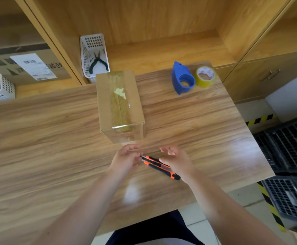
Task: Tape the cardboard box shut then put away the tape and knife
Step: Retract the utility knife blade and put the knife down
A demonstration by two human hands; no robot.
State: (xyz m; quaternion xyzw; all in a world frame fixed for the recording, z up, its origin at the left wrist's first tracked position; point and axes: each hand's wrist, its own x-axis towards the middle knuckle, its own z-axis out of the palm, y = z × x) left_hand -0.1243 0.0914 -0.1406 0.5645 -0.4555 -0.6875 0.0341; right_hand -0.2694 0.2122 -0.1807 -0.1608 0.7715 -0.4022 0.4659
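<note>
Both hands, left [126, 159] and right [177, 160], hold the knife [159, 166] near the taped box [119, 103].

Both arms reach forward; left hand [126, 159] pinches with curled fingers, right hand [177, 160] cupped, fingers spread.

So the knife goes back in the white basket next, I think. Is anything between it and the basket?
Yes: the taped cardboard box stands on the table directly between the knife, held by both the left hand and right hand, and the white basket behind it. Pliers already lie inside the basket.
</note>
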